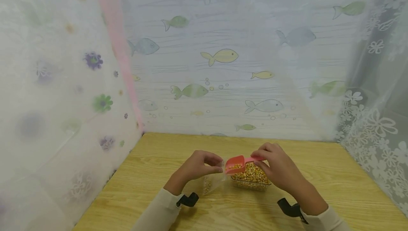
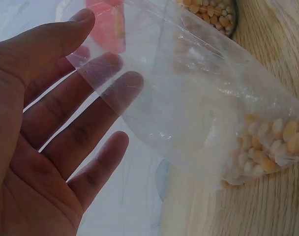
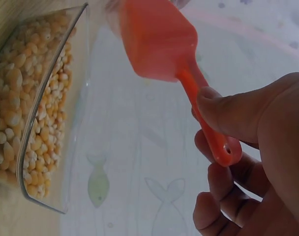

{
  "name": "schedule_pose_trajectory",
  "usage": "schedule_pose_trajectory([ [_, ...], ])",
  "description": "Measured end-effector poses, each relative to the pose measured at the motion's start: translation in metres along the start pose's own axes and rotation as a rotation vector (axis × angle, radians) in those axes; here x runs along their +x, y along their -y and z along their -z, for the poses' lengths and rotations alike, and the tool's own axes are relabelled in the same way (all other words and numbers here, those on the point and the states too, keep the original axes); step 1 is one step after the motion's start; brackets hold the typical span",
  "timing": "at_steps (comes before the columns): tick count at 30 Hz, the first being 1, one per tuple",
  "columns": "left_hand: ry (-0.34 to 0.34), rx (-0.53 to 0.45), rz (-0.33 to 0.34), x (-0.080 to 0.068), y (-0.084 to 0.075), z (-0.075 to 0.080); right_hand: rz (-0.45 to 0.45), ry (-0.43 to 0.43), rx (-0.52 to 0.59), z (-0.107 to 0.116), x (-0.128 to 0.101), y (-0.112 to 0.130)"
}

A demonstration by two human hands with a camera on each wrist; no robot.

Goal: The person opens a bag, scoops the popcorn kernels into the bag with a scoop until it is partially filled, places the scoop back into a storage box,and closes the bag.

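Fish-patterned curtains closed off the back of the wooden table [image 1: 318,174] where I worked. Near its front edge I held the red scoop [image 1: 235,164], loaded with corn kernels, above the clear container [image 1: 251,179] full of kernels; my right hand [image 1: 278,169] pinched its handle between thumb and fingers. The scoop's mouth was just beside the opening of the clear plastic bag [image 2: 198,113], which already had some kernels at its bottom. My left hand [image 1: 196,167] pinched the bag's edge, fingers mostly straight behind the film
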State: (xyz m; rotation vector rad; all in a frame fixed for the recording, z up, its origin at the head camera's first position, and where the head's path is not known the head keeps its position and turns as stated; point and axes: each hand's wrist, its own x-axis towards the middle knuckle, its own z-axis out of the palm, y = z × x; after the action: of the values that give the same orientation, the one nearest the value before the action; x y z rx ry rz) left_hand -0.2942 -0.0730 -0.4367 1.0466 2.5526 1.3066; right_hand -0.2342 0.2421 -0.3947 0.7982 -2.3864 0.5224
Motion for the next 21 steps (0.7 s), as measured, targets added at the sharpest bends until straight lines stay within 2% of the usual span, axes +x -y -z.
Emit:
schedule_pose_trajectory([
  [8, 0.009, 0.006, -0.008, 0.0002, -0.0022, 0.0002, 0.046, -0.064, -0.003, -0.0025, 0.0017, 0.0046],
  [21, 0.012, 0.023, -0.015, 0.001, -0.0038, 0.0001, 0.062, -0.066, 0.009, -0.0035, 0.0015, 0.0078],
])
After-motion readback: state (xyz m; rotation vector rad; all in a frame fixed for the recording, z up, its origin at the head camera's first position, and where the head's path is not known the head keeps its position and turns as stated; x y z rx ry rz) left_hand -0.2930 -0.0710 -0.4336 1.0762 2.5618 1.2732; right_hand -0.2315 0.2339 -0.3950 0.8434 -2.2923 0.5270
